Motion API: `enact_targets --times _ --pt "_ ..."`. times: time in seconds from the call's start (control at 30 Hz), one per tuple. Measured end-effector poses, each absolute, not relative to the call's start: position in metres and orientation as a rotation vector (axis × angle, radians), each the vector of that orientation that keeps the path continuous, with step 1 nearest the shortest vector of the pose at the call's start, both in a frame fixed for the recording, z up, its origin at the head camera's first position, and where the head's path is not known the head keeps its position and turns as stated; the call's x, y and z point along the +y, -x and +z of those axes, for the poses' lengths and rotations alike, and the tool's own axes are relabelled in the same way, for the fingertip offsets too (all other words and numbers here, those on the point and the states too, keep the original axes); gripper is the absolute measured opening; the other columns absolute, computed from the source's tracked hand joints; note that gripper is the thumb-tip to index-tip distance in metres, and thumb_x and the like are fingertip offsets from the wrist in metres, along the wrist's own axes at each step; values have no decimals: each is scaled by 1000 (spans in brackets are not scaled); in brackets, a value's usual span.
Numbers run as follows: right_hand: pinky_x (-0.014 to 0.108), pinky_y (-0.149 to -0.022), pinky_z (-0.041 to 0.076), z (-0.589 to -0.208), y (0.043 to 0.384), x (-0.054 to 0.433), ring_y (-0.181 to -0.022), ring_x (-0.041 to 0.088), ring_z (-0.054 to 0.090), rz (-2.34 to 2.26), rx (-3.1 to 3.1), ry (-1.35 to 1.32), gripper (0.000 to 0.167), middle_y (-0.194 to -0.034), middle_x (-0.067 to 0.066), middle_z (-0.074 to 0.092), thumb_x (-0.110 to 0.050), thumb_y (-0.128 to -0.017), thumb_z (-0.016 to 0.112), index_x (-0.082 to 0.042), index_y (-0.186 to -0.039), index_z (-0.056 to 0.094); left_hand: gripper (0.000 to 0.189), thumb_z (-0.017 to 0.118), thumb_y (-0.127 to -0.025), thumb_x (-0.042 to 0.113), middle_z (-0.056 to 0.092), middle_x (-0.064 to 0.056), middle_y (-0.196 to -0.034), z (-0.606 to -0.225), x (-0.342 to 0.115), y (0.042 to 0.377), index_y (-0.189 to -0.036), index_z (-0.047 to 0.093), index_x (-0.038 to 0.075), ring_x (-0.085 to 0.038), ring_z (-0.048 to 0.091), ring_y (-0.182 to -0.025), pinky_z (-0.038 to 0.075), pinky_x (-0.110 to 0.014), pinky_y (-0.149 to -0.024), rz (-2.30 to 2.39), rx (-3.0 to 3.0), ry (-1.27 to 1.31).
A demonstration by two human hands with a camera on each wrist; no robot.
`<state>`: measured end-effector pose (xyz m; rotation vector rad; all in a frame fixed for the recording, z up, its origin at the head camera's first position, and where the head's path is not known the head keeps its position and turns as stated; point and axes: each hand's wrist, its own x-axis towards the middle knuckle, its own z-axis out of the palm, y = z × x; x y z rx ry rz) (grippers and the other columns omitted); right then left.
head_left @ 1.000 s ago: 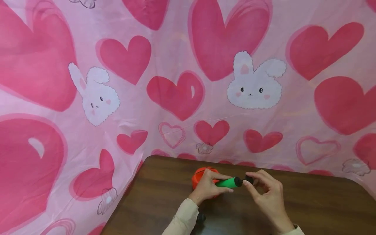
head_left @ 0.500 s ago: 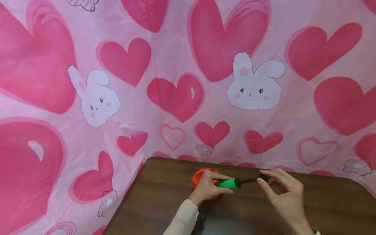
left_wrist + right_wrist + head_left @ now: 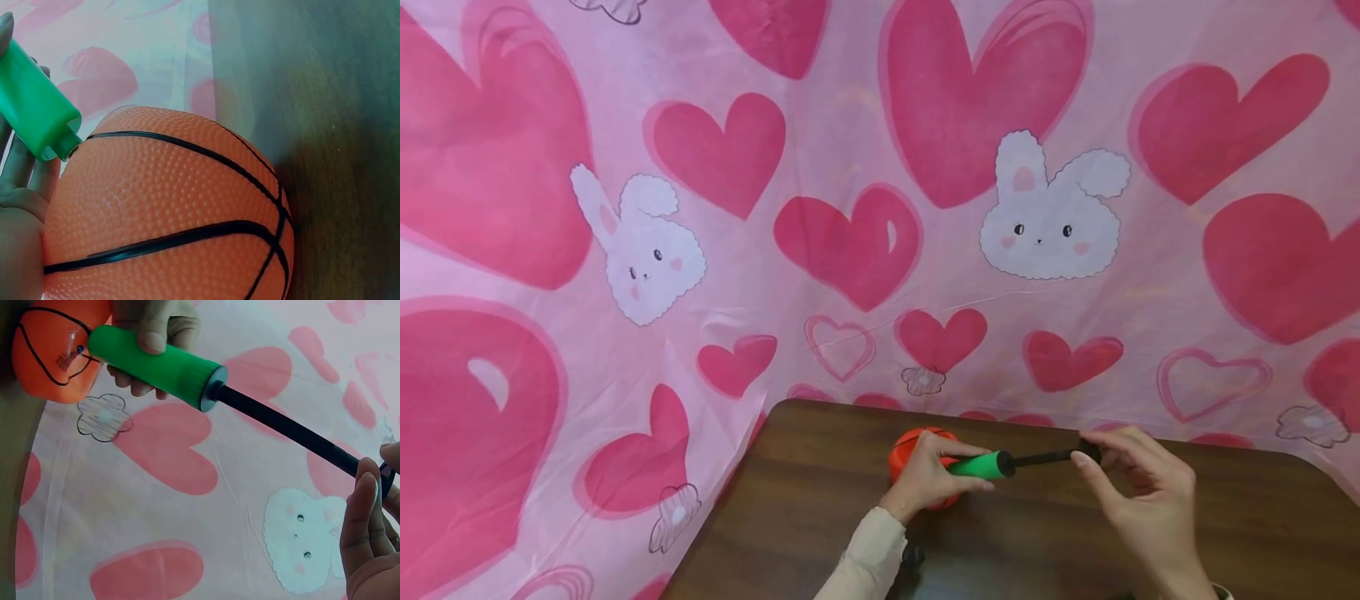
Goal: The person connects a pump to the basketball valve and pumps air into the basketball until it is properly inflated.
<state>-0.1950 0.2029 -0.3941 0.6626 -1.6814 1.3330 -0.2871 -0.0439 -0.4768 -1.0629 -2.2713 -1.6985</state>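
A small hand pump with a green barrel (image 3: 979, 467) lies in my left hand (image 3: 921, 479), whose fingers and thumb wrap round it. From the barrel's black cap a long black rod (image 3: 287, 428) stands drawn out to the right. My right hand (image 3: 1153, 500) pinches the black handle (image 3: 1091, 452) at the rod's end between thumb and fingers. Beneath the left hand sits an orange toy basketball (image 3: 162, 194) with black lines. The barrel's narrow nozzle end (image 3: 67, 147) points toward the ball, right at its surface in the left wrist view; the right wrist view shows the ball's printed patch.
Everything is over a dark brown wooden table (image 3: 1225, 533) with rounded far corners. A small black object (image 3: 913, 557) lies beside the left sleeve (image 3: 868, 554). Behind the table hangs a pink cloth (image 3: 850, 100) printed with hearts and rabbits.
My right hand has moved to the right with the pump handle, drawing the black rod out of the green barrel. The left hand and the ball stay nearly still.
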Motion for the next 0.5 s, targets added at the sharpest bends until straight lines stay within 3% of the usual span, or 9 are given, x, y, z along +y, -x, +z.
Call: enact_targets --times 0.5 --pt "8 -62 54 -428 211 176 -65 1 57 1323 -1786 -681 50 -83 -1 65 31 -61 80 3 -101 77 39 92 -79 16 83 -10 -99 -477 -40 288 -115 81 9 3 71 -86 61 -23 -82 -1641 -2223 1150"
